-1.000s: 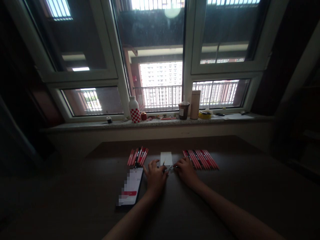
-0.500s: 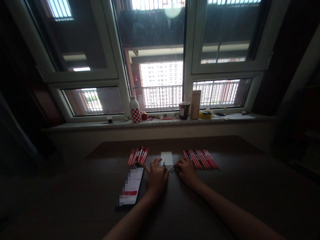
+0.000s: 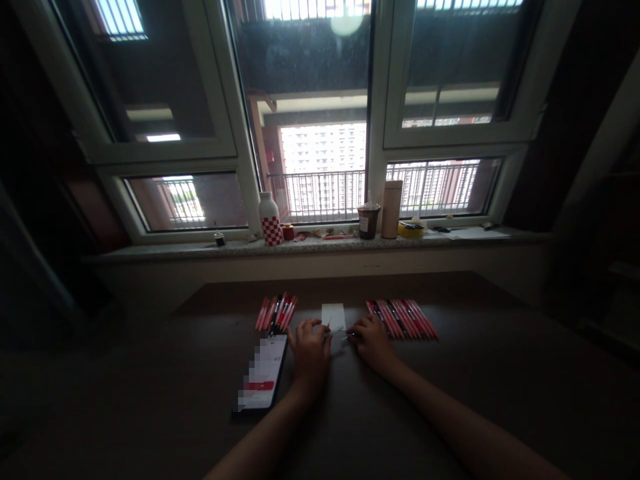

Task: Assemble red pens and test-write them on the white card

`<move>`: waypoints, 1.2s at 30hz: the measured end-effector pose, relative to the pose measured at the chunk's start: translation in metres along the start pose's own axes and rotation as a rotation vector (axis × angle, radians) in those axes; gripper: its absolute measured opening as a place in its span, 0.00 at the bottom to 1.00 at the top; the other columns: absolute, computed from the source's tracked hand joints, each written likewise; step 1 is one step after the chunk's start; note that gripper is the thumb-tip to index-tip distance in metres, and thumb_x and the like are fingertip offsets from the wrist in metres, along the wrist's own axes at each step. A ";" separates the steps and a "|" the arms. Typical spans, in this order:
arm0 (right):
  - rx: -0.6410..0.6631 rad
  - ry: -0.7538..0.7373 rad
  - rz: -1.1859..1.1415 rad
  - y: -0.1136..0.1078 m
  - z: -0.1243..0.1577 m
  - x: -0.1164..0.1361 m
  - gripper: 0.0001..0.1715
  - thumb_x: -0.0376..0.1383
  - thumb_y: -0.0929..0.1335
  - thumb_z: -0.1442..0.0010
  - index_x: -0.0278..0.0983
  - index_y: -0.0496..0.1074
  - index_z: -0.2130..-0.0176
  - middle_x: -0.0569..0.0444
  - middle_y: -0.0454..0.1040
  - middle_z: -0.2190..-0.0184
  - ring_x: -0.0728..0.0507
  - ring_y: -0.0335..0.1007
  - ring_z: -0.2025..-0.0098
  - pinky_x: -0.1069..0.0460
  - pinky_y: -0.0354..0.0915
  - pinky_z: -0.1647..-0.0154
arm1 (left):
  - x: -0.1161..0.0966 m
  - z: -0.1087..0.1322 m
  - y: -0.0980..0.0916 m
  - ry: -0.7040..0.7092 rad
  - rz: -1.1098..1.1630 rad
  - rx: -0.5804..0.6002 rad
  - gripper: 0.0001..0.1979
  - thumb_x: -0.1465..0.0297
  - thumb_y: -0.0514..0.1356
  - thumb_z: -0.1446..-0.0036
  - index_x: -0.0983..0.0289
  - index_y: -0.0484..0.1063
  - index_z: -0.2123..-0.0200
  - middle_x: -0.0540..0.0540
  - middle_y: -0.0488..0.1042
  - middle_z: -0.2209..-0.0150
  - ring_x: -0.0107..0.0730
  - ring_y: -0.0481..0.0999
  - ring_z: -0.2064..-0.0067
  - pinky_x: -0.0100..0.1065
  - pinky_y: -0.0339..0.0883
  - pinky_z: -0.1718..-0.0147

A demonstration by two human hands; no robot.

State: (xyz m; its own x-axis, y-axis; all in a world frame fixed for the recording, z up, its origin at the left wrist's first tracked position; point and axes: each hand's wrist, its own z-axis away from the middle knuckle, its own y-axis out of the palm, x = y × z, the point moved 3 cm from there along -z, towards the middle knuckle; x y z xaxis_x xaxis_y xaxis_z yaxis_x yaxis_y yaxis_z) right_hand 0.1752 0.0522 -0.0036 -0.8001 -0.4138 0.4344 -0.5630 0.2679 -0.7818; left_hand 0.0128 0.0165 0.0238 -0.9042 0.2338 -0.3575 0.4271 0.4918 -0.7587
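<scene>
Small silvery piece [image 3: 346, 337] sticks out left from the right hand [image 3: 370, 339], fingertips curled and pinched on it, just off the near edge of the white paper [image 3: 333, 315]. Left hand's [image 3: 310, 348] fingers are half curled, can't tell what they've got. Phone [image 3: 267, 373] sits left, red pens [image 3: 407, 319] right.

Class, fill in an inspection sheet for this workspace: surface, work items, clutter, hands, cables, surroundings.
Surface: dark table.
Work items: left row and right row of pens or pencils, mostly red; white paper between them.
Clutter: lit phone; checkered bottle, cup and tan flask on the sill.
Hands: left hand and right hand near the paper; grip unclear.
Cables: nothing seen.
Surroundings: window, railings outside.
</scene>
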 end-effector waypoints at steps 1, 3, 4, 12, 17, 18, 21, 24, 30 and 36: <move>-0.005 0.000 -0.003 0.000 0.000 0.000 0.12 0.30 0.68 0.45 0.42 0.77 0.62 0.52 0.74 0.61 0.40 0.59 0.52 0.46 0.52 0.49 | 0.000 0.000 0.000 -0.001 0.003 0.008 0.08 0.69 0.54 0.42 0.59 0.73 0.62 0.54 0.71 0.53 0.40 0.64 0.46 0.53 0.41 0.40; -0.012 0.001 -0.010 0.001 0.000 -0.001 0.12 0.29 0.67 0.45 0.42 0.77 0.62 0.52 0.74 0.62 0.40 0.59 0.52 0.47 0.52 0.49 | 0.001 0.000 0.001 0.000 0.009 0.021 0.08 0.69 0.54 0.41 0.59 0.73 0.62 0.54 0.73 0.56 0.40 0.64 0.47 0.54 0.40 0.40; -0.014 0.001 -0.012 0.001 0.000 -0.001 0.12 0.29 0.68 0.45 0.42 0.77 0.62 0.52 0.74 0.62 0.41 0.59 0.52 0.47 0.52 0.49 | 0.001 0.000 0.001 -0.001 0.011 0.024 0.08 0.69 0.54 0.41 0.58 0.73 0.62 0.54 0.74 0.57 0.40 0.65 0.47 0.54 0.39 0.40; -0.007 0.003 0.007 0.000 0.000 -0.001 0.12 0.30 0.68 0.45 0.43 0.77 0.62 0.53 0.74 0.62 0.40 0.59 0.53 0.47 0.53 0.50 | 0.003 0.001 0.004 0.001 0.012 0.065 0.13 0.71 0.52 0.41 0.55 0.72 0.56 0.52 0.75 0.59 0.38 0.67 0.51 0.57 0.36 0.40; 0.008 0.002 0.002 0.001 0.000 -0.001 0.12 0.30 0.68 0.44 0.44 0.78 0.62 0.52 0.73 0.61 0.40 0.59 0.53 0.47 0.53 0.50 | 0.001 0.001 0.003 -0.006 -0.012 0.096 0.14 0.72 0.52 0.41 0.53 0.73 0.57 0.51 0.74 0.60 0.37 0.67 0.52 0.56 0.38 0.41; 0.007 0.000 -0.001 0.001 0.000 -0.001 0.12 0.30 0.68 0.45 0.44 0.78 0.62 0.52 0.73 0.61 0.41 0.59 0.52 0.47 0.53 0.50 | 0.000 0.001 0.002 -0.009 -0.011 0.088 0.13 0.72 0.52 0.41 0.54 0.73 0.58 0.51 0.74 0.60 0.37 0.67 0.52 0.56 0.38 0.41; -0.002 -0.006 -0.007 0.000 0.001 0.000 0.11 0.30 0.68 0.44 0.43 0.77 0.64 0.52 0.73 0.62 0.41 0.59 0.53 0.47 0.53 0.50 | 0.001 0.001 0.002 -0.008 0.001 0.060 0.12 0.70 0.52 0.40 0.54 0.74 0.59 0.52 0.74 0.61 0.37 0.67 0.53 0.55 0.38 0.41; -0.006 -0.013 -0.017 -0.002 0.001 0.001 0.10 0.30 0.67 0.44 0.42 0.77 0.64 0.52 0.74 0.62 0.41 0.60 0.53 0.47 0.54 0.50 | 0.001 0.002 0.003 -0.008 0.003 0.044 0.11 0.68 0.53 0.40 0.55 0.74 0.61 0.51 0.74 0.62 0.37 0.67 0.54 0.55 0.39 0.41; -0.037 -0.020 -0.048 -0.004 0.000 0.002 0.12 0.26 0.66 0.46 0.39 0.74 0.64 0.52 0.74 0.62 0.41 0.61 0.53 0.48 0.54 0.50 | 0.004 0.001 0.003 -0.025 -0.006 0.048 0.11 0.66 0.53 0.40 0.54 0.75 0.60 0.51 0.74 0.61 0.37 0.67 0.53 0.55 0.38 0.41; -0.075 -0.015 -0.074 -0.004 -0.001 0.001 0.13 0.26 0.64 0.45 0.39 0.73 0.63 0.51 0.73 0.62 0.41 0.60 0.53 0.48 0.54 0.50 | 0.006 0.001 0.003 -0.060 0.017 0.039 0.12 0.67 0.52 0.40 0.56 0.75 0.59 0.53 0.73 0.60 0.38 0.66 0.54 0.51 0.42 0.42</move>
State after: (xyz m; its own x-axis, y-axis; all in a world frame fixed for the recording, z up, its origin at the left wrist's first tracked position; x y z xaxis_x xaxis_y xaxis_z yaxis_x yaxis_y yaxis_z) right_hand 0.1766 0.0515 -0.0003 -0.7527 -0.4476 0.4827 -0.6350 0.3004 -0.7117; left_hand 0.0086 0.0187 0.0194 -0.8956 0.1905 -0.4020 0.4434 0.4552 -0.7721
